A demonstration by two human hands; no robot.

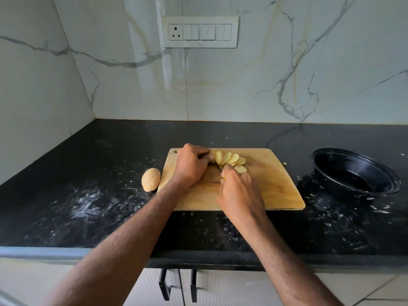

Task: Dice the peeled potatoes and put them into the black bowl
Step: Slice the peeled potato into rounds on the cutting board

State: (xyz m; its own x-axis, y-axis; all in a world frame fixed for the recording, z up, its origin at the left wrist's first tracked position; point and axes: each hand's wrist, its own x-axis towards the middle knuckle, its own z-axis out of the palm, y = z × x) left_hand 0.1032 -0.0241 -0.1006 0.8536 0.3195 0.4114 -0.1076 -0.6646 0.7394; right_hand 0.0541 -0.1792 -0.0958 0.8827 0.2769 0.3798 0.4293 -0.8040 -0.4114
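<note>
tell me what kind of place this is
Most likely a home kitchen: a black stone countertop against a marble-look wall with a switch panel, a wooden cutting board with potato slices, and cabinet doors below.

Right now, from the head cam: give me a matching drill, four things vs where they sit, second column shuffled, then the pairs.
Things:
1. whole potato
2. slices
3. bowl
4. left hand

Places:
A. on the counter, right of the board
B. on the board's far left part, curled over the uncut end of the potato
C. on the counter, just off the board's left edge
D. fanned out on the board's far side

Pairs: 1-C, 2-D, 3-A, 4-B
</note>
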